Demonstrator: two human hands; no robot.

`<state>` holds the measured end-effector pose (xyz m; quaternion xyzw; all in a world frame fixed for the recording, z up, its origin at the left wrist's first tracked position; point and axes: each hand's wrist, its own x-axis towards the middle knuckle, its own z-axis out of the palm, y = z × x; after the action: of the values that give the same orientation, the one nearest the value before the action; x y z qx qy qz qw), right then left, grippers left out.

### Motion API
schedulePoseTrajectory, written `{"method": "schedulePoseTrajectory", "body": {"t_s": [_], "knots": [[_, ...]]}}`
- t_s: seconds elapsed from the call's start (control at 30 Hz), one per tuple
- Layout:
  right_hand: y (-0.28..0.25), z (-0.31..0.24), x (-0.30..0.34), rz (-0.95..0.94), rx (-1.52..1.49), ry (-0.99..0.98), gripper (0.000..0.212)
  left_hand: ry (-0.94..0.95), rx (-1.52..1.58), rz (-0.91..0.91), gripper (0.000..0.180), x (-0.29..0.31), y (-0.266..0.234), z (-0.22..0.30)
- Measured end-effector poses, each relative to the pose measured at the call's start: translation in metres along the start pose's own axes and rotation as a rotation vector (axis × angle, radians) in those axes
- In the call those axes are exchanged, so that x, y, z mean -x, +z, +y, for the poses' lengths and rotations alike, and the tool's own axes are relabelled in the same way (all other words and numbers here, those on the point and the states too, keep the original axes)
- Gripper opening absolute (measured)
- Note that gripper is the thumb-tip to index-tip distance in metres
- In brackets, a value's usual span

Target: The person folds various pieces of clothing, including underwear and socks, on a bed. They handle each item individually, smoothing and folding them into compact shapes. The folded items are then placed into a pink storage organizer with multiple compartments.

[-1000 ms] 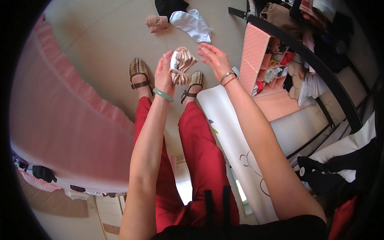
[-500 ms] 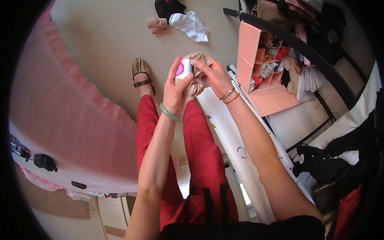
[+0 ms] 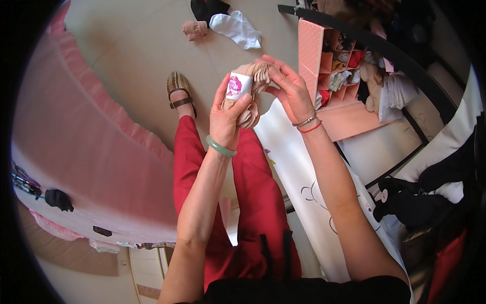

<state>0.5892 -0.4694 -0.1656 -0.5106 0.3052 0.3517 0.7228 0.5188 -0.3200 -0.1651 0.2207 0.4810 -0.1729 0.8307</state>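
A bundle of thin beige socks (image 3: 248,117), folded in many layers, is wrapped in a white paper band (image 3: 239,86) with a pink print. My left hand (image 3: 226,114) is closed around the bundle's left side, thumb resting by the band's lower edge. At the upper right end, my right hand (image 3: 292,91) takes the layered folds between its fingers, the other fingers stretched out beyond them. Part of the right fingertips is hidden by the folds. On the floor ahead lie a white sock (image 3: 237,30), a rolled beige sock (image 3: 194,30) and a black piece of cloth (image 3: 208,10).
To the right stands a pink compartment box (image 3: 310,55) filled with small garments, beneath a black metal bar (image 3: 364,43). A pink ruffled bed cover (image 3: 96,137) spans the left. Below my right arm stretches a white panel (image 3: 288,152). Black clothes (image 3: 415,202) hang at far right.
My right hand has shifted right toward the bundle's end, with its fingers more outstretched. The bundle has turned, so the printed band faces up more fully. My left hand keeps its hold.
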Motion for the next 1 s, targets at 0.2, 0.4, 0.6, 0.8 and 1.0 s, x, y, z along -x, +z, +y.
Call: {"method": "schedulePoseTrajectory", "body": {"t_s": [0.2,0.4,0.6,0.8,1.0], "knots": [[0.003,-0.017,0.009,0.117,0.79,-0.483,0.045,-0.005,-0.071,0.077,0.063,-0.008,0.013,-0.001],[-0.002,-0.015,0.0,0.054,1.305,-0.775,0.052,-0.136,-0.123,-0.067,0.062,-0.004,0.02,0.004],[-0.016,-0.006,-0.002,0.113,1.175,-0.725,0.043,-0.216,0.062,-0.158,0.056,0.001,0.033,0.011],[-0.007,0.009,0.005,0.149,0.604,-0.325,0.026,-0.09,-0.179,-0.116,0.067,0.003,0.024,0.004],[-0.002,0.018,-0.021,-0.229,0.374,-0.076,0.034,-0.015,-0.308,-0.114,0.075,0.007,0.02,0.023]]}}
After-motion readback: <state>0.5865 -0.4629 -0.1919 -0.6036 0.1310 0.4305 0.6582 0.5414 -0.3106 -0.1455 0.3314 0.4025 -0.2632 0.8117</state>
